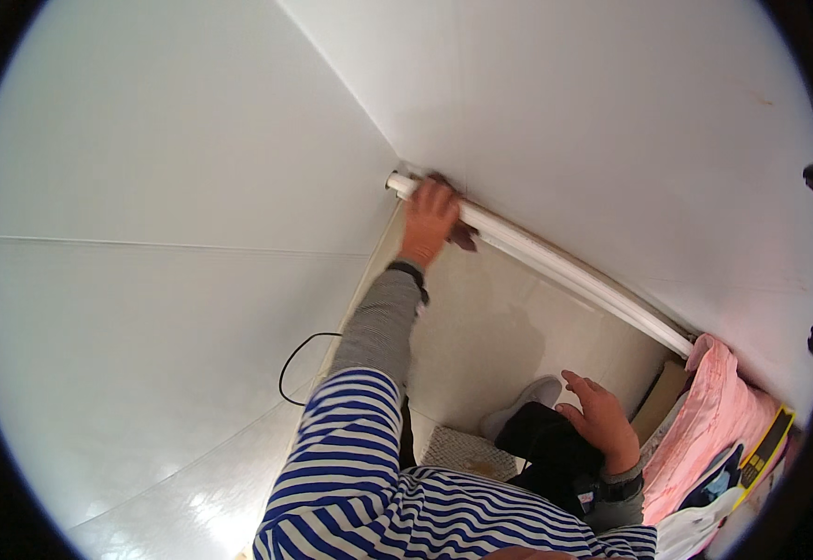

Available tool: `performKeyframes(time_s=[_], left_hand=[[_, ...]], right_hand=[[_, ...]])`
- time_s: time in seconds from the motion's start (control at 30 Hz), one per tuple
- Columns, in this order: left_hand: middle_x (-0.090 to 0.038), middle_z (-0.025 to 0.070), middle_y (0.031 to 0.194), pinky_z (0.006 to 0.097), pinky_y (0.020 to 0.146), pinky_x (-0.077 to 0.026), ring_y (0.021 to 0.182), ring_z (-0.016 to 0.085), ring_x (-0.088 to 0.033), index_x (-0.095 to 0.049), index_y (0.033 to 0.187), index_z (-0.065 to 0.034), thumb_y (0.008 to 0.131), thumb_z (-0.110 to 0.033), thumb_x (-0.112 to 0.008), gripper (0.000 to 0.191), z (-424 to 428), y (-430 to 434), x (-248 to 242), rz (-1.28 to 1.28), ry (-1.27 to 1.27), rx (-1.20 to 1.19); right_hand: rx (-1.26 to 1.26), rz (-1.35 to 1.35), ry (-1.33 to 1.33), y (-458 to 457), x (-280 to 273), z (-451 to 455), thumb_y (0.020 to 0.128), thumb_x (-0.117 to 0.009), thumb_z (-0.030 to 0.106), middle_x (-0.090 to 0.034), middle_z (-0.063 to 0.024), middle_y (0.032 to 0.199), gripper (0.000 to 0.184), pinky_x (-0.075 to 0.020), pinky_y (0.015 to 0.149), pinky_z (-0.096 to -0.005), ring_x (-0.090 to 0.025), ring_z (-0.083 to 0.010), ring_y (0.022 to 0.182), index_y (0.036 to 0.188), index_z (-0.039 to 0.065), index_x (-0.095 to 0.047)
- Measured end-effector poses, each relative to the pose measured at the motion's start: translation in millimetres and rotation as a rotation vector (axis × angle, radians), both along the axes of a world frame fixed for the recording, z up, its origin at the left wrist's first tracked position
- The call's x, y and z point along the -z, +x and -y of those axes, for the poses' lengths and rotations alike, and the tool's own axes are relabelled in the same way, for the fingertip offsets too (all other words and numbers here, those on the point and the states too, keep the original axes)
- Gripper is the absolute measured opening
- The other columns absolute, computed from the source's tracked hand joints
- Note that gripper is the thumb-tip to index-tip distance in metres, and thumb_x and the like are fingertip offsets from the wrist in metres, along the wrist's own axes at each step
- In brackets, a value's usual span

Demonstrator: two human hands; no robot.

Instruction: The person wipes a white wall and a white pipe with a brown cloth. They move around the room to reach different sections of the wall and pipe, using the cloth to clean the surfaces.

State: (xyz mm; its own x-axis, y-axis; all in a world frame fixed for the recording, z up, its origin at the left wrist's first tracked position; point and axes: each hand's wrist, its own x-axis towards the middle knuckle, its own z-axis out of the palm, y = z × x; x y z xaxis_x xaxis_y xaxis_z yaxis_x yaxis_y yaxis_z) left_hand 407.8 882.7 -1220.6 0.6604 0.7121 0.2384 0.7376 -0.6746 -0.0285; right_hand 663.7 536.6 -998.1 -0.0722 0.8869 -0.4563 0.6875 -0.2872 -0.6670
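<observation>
My left hand [432,217] reaches forward to the far end of a white pipe-like rail [553,255] that runs along the wall. Its fingers lie over the rail, pressing a dark brown cloth [463,236] against it. Parts of the cloth stick out on both sides of the fingers, and the rest is hidden under them. Lower down, my right hand [601,423] hangs over my dark trouser leg with nothing in it. Its fingers are apart, and the pink cloth is the nearest thing to its right.
Pink fabric [700,420] hangs at the rail's near end, beside a yellow-and-black package [766,448]. White walls [168,140] meet at the corner ahead. A black cable [284,371] loops at the left. A grey patterned mat [462,451] lies on the tiled floor [476,329].
</observation>
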Motion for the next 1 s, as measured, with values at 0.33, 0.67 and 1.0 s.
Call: performKeyframes(time_s=[0.33,0.67,1.0], left_hand=[[-0.046,0.0074,0.15,0.0465,0.113,-0.045,0.142,0.041,-0.037,-0.06,0.133,-0.0138,0.088,-0.005,-0.061,0.045,-23.1,-30.1,2.5,0.341,-0.199,-0.28],[-0.053,0.0107,0.143,0.0491,0.109,-0.045,0.132,0.047,-0.043,-0.062,0.127,-0.0065,0.088,-0.003,-0.058,0.04,60.3,66.4,-8.9,0.343,-0.132,-0.124],[-0.059,0.0115,0.136,0.0486,0.108,-0.044,0.126,0.045,-0.049,-0.064,0.119,-0.0035,0.088,-0.003,-0.058,0.031,172.4,170.6,-12.2,0.477,-0.426,0.143]], right_hand=[[-0.049,-0.05,-0.036,-3.4,6.8,-18.5,0.092,-0.071,0.022,-0.066,-0.0226,0.109,0.052,-0.0526,0.084,-0.0469,-0.064,-0.0422,0.099,0.137,0.005,-0.052],[-0.107,-0.049,0.087,21.7,-3.6,17.6,0.092,-0.071,0.026,-0.066,-0.0236,0.114,0.054,-0.0534,0.087,-0.0468,-0.064,-0.0429,0.104,0.138,0.005,-0.052],[-0.066,-0.087,0.108,37.4,-10.4,27.2,0.092,-0.071,0.024,-0.066,-0.0242,0.112,0.054,-0.0527,0.086,-0.0468,-0.063,-0.0437,0.102,0.139,0.006,-0.052]])
